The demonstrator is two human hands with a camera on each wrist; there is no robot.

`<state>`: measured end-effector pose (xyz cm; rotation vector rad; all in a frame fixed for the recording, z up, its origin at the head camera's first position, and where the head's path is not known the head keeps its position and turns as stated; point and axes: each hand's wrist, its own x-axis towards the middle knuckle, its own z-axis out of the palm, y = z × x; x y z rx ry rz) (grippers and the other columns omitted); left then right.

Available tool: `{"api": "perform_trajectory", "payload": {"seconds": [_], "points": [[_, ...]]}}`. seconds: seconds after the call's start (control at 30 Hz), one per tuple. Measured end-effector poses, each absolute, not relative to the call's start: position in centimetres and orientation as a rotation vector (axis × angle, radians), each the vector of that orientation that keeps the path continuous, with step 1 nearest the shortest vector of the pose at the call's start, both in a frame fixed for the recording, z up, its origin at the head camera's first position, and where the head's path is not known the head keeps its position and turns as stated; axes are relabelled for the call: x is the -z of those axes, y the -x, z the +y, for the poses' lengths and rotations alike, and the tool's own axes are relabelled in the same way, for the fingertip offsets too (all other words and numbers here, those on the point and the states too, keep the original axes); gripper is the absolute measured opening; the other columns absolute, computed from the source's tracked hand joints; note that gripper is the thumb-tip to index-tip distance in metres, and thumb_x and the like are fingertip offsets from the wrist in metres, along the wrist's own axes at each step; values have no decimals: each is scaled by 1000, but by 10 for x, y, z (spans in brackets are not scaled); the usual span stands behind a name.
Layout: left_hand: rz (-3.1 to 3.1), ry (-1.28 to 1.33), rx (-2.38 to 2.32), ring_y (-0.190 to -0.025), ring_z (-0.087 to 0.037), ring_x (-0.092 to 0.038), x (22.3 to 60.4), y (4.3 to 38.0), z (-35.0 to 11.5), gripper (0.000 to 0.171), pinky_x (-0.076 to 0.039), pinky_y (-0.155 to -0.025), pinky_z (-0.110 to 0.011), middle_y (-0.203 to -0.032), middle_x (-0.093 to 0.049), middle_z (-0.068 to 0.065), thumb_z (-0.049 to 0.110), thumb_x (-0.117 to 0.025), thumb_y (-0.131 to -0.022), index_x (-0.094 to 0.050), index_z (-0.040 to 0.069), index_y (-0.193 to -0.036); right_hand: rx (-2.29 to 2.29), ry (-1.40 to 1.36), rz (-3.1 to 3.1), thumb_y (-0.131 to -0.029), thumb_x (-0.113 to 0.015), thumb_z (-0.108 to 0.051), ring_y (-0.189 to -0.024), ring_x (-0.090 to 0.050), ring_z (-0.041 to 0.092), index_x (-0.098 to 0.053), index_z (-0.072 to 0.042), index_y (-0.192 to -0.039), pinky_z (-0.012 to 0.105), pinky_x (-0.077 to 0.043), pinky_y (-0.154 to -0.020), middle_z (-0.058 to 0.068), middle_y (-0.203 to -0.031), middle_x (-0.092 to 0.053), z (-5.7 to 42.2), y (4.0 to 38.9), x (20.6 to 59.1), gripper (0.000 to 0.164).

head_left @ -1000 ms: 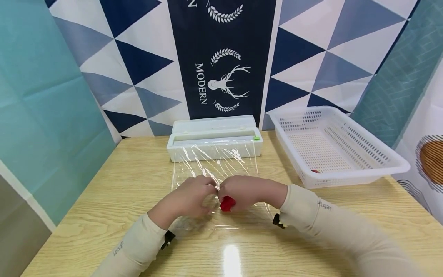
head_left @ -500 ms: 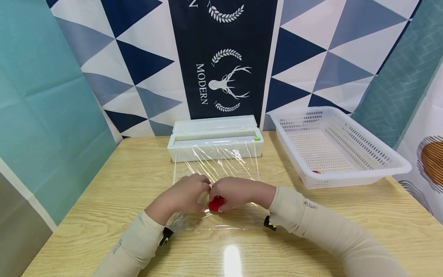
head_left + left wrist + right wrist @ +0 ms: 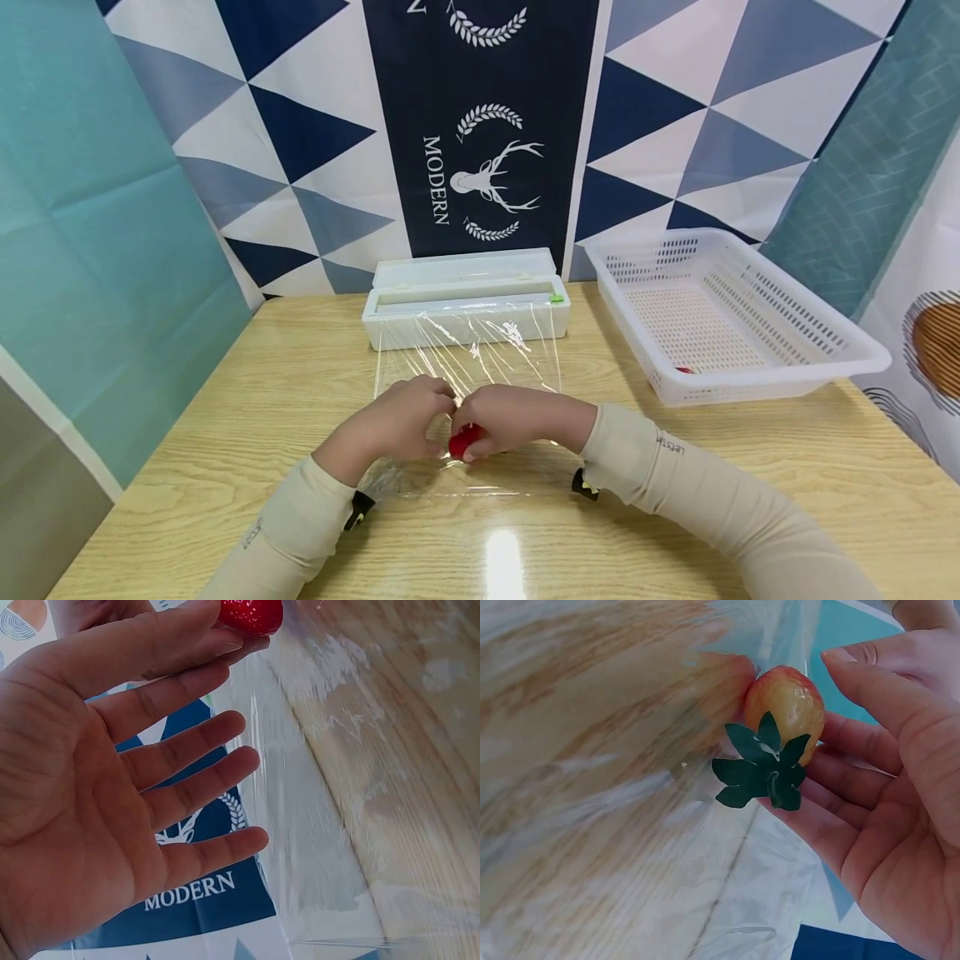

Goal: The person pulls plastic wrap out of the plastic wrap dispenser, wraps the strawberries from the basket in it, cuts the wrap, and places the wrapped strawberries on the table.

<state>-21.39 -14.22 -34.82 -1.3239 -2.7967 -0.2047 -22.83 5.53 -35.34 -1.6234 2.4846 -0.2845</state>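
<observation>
My right hand (image 3: pixel 510 414) holds a strawberry (image 3: pixel 465 442), red in the head view, low over a sheet of cling film (image 3: pixel 480 367). The right wrist view shows the strawberry's pale yellow-red side (image 3: pixel 789 712) and green leaves (image 3: pixel 769 769), with fingers behind it and the thumb (image 3: pixel 855 667) close beside it. My left hand (image 3: pixel 401 417) is just to the left over the film, its fingertips near the right hand's. In the left wrist view the left fingers (image 3: pixel 187 791) are spread and slightly bent, holding nothing, and the strawberry (image 3: pixel 253 613) shows at the top.
A white cling film box (image 3: pixel 465 329) stands at the back with its lid up, and the film runs from it toward me. At the right is a white slotted basket (image 3: pixel 795 375) with a small red thing (image 3: pixel 683 370) inside. Beneath lies the wooden table (image 3: pixel 225 467).
My right hand has moved a little left with the strawberry, mostly in the first half second. The left hand has shifted slightly left. The film box and basket stay put.
</observation>
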Motion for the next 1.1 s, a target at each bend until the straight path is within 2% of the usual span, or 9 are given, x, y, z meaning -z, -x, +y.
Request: {"api": "perform_trajectory", "payload": {"seconds": [0.23,0.4,0.53,0.63,0.77,0.83,0.93,1.1], "points": [[-2806,1327,221,-105,-25,-57,347,213,-142,33,-50,-85,-44,-110,-64,-3,21,-86,-70,-71,13,-98,310,1586,2494,-87,-75,-24,-74,-54,4,-70,-10,-97,17,-46,-71,-6,-86,-65,60,228,354,17],[-2847,1292,257,-112,-25,-55,344,211,-141,45,-47,-94,-44,-115,-63,-3,21,-87,-70,-69,12,-111,248,1585,2570,-88,-74,-24,-90,-62,12,-70,-7,-108,25,-50,-83,0,-100,-69,72,224,344,27],[-2905,1267,330,-112,-25,-56,341,208,-144,52,-46,-95,-44,-117,-63,-5,19,-86,-71,-67,8,-118,190,1635,2644,-86,-75,-19,-97,-62,15,-70,-8,-105,29,-50,-88,1,-101,-68,90,216,333,23],[-2971,1254,459,-99,-23,-60,342,205,-150,41,-50,-86,-40,-108,-65,-5,14,-81,-75,-67,5,-113,212,1670,2637,-82,-77,-15,-90,-61,13,-71,-10,-97,26,-51,-82,-1,-94,-66,107,207,331,17],[-3030,1283,597,-75,-14,-53,346,199,-164,20,-48,-69,-31,-83,-60,1,8,-79,-74,-66,8,-90,234,1646,2597,-77,-81,-13,-81,-57,7,-68,-15,-86,22,-50,-74,-9,-85,-60,131,193,337,15],[-3038,1320,608,-69,-9,-47,349,196,-171,22,-45,-63,-27,-74,-54,4,8,-82,-70,-63,11,-81,226,1605,2589,-75,-82,-14,-76,-52,3,-65,-17,-81,20,-48,-69,-12,-81,-55,141,186,342,18],[-3042,1383,625,-65,-5,-42,352,189,-181,28,-42,-59,-23,-70,-51,5,11,-88,-64,-64,13,-77,207,1537,2586,-72,-85,-18,-71,-44,1,-62,-18,-78,18,-43,-64,-13,-77,-49,154,177,347,23],[-3064,1473,643,-70,-3,-46,358,181,-196,33,-45,-65,-21,-75,-53,10,12,-91,-59,-66,16,-79,130,1454,2610,-65,-88,-28,-70,-41,0,-62,-19,-79,18,-42,-61,-14,-78,-45,166,170,354,30]]}}
